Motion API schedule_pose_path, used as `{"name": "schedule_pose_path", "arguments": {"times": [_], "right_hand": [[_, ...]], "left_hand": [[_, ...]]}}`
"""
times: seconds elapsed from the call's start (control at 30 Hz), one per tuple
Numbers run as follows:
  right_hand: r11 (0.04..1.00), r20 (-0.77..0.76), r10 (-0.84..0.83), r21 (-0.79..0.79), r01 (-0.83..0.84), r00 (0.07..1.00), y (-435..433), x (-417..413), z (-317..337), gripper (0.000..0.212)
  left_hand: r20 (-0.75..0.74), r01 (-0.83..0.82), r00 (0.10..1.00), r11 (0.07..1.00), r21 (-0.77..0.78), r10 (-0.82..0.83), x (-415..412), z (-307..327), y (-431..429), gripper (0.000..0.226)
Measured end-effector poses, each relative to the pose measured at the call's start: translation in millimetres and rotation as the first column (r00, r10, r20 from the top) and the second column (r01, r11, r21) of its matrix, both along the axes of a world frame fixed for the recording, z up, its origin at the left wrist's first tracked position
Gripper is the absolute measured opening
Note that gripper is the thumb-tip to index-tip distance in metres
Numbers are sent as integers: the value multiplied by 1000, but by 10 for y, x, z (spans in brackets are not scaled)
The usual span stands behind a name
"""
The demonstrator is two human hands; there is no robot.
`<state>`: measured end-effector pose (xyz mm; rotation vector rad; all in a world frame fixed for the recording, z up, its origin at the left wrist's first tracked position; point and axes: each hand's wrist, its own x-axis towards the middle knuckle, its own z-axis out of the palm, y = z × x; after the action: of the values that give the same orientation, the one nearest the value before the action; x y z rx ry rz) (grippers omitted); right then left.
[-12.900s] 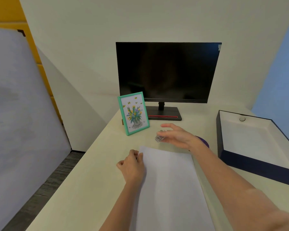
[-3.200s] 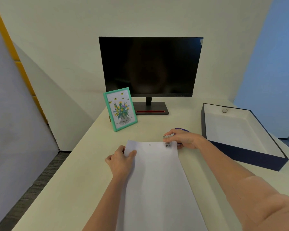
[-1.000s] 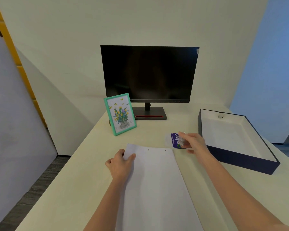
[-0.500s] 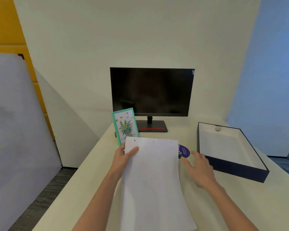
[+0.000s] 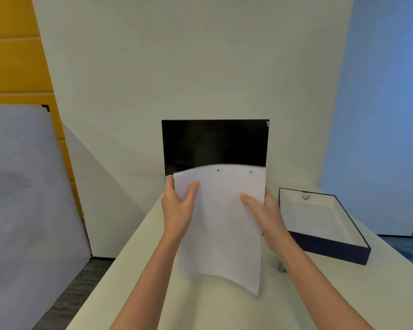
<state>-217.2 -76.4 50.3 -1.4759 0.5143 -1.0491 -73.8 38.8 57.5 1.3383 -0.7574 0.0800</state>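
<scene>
Nearest to us lies the pale cream desk [image 5: 208, 308], with both bare forearms stretching forward over it. Just beside the right forearm, a small silvery metal object [image 5: 281, 267] sits on the desk, partly hidden by the arm and too small for us to identify.

Above the desk we hold the white rectangular sheet of paper [image 5: 221, 225] upright and clear of the surface. Its lower edge curls towards us and hangs free. The left grip [image 5: 177, 206] pinches the sheet at its left edge, thumb pressed on the face towards us and fingers curled behind. The right grip [image 5: 265, 213] pinches the right edge in the same way, thumb lying across the front and fingers hidden behind the paper. Two small round punched holes [image 5: 218, 170] sit near the bowed top edge.

To the right, well apart from the sheet, an open navy-blue cardboard box with a white lining [image 5: 332, 250] rests on the desk, and a small round grey object [image 5: 305, 197] lies at its far end.

Past the left grip we see a thin sliver of a teal-green frame [image 5: 164, 179]. Behind the sheet stands the flat black monitor [image 5: 215, 141], dark, with its lower part covered by the paper. A large grey panel [image 5: 22, 198] leans at far left.
</scene>
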Motion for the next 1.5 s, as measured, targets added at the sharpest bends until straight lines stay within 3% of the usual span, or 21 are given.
{"name": "schedule_pose_path", "arguments": {"times": [0.2, 0.6, 0.67, 0.77, 0.8, 0.87, 0.93, 1.0, 1.1, 1.2, 1.27, 1.3, 1.37, 1.43, 1.5], "right_hand": [[974, -76, -222, -73, 217, 972, 122, 17, -143, 23], [984, -169, -170, -79, 158, 971, 98, -14, -137, 20], [950, -160, -278, -189, 247, 947, 55, -89, -49, 44], [746, -176, -486, -595, 301, 856, -19, -281, 345, 84], [669, -234, -515, -712, 215, 825, -9, -340, 524, 83], [631, -401, -453, -775, -32, 796, 17, -407, 823, 68], [704, -518, -272, -682, -199, 811, 55, -409, 942, 38], [805, -510, -88, -543, -240, 856, 69, -394, 888, 22], [920, -423, -25, -363, -145, 906, -30, -431, 602, 22], [990, -302, 12, -130, -54, 953, -201, -593, 221, 27], [1000, -253, 21, -12, -25, 967, -291, -694, -22, 28], [1000, -238, 14, 24, -8, 971, -315, -730, -116, 27], [997, -199, -7, 74, 22, 980, -345, -760, -256, 24], [994, -162, -10, 108, 28, 987, -370, -758, -348, 24], [992, -133, 1, 125, 16, 991, -354, -745, -422, 26]], "left_hand": [[-117, 12, 993, 999, 48, -6, 12, -289, 34, 39], [-201, 147, 972, 981, 126, -120, 53, -515, 100, 43], [-129, 145, 984, 972, 187, -122, 72, -428, 129, 45], [93, 86, 989, 955, 283, -117, 95, -144, 165, 41], [191, 58, 973, 942, 331, -127, 77, -23, 167, 35], [412, -26, 893, 892, 452, -183, -7, 204, 133, 22], [580, -128, 777, 840, 528, -246, -128, 365, 66, 9], [668, -199, 694, 820, 537, -269, -218, 434, 1, 5], [704, -301, 677, 792, 531, -215, -199, 407, 23, 13], [734, -512, 676, 675, 531, -65, 42, 260, 188, 31], [667, -519, 744, 666, 535, 44, 225, 128, 301, 32], [539, -423, 838, 734, 531, 92, 289, 74, 341, 29], [143, -103, 989, 906, 410, 47, 365, -7, 366, 28], [-81, 88, 994, 965, 248, -70, 343, -93, 371, 35], [-143, 183, 977, 969, 167, -160, 279, -239, 372, 41]]}}
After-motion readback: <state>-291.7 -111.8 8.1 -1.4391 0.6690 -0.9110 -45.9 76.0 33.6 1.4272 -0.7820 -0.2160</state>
